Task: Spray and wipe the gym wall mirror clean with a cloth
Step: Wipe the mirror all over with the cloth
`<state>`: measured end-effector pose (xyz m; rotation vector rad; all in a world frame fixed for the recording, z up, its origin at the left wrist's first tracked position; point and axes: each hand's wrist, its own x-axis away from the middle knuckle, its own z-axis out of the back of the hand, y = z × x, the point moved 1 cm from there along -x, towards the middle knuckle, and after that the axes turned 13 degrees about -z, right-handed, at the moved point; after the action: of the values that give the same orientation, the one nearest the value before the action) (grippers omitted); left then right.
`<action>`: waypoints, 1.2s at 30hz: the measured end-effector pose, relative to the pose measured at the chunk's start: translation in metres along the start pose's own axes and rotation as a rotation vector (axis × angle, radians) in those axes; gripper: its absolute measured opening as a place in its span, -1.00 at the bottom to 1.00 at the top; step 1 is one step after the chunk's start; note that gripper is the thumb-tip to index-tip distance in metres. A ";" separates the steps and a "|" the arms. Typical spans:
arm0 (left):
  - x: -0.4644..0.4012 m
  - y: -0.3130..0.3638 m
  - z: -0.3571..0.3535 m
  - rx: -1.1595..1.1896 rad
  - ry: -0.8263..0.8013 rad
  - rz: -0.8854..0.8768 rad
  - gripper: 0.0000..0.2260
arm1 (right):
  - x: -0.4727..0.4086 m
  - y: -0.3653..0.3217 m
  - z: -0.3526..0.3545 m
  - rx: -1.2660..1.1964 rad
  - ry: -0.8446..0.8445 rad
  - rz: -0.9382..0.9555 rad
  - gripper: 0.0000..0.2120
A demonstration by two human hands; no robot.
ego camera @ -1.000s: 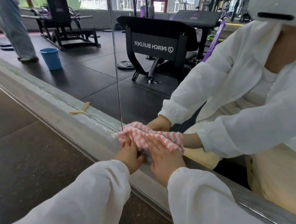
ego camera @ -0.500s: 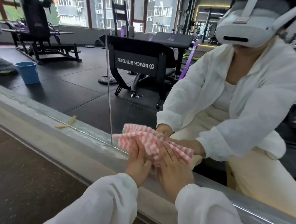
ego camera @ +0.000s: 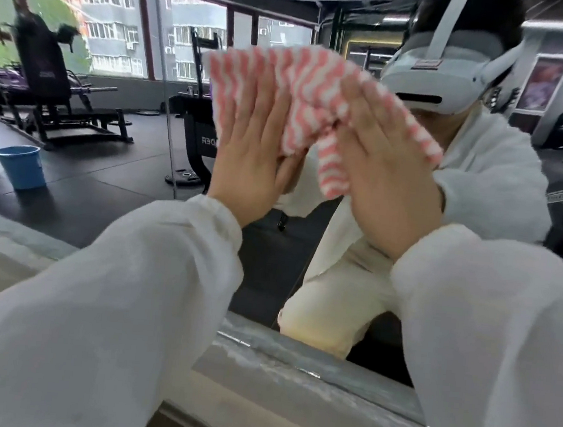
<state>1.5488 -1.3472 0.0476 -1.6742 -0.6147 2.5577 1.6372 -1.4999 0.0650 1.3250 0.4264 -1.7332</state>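
In the head view, the wiping step appears to be in hand: both hands press a pink-and-white striped cloth (ego camera: 305,95) flat against the large glass wall mirror (ego camera: 107,148), well above the grey ledge (ego camera: 292,369) that runs along its foot. The left hand (ego camera: 254,162) has its fingers (ego camera: 253,104) straight and slightly spread on the left part of the cloth; the right hand (ego camera: 386,182) lies with straight fingers held close together on the right part, so neither hand curls round the fabric. A loose tail of cloth hangs between the two palms. The next move likely calls for steady flat pressure while sweeping across a neighbouring patch of glass, keeping the tail from bunching. No spray bottle is in sight, so whether this patch is wet cannot be told, and no streaks or smears on the glass can be made out either. The cloth and hands are motion-blurred, the white sleeves (ego camera: 120,301) hide much of the ledge, and a blue plastic bucket (ego camera: 19,167) shows only as a reflection.
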 end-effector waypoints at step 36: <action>0.155 0.155 -0.048 0.046 -0.476 -0.503 -0.43 | 0.222 0.049 0.000 0.054 -0.571 0.191 -0.53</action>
<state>1.5553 -1.4398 -0.1569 -0.7479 -0.8535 2.5388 1.6685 -1.6229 -0.1231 0.8175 -0.0698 -1.8682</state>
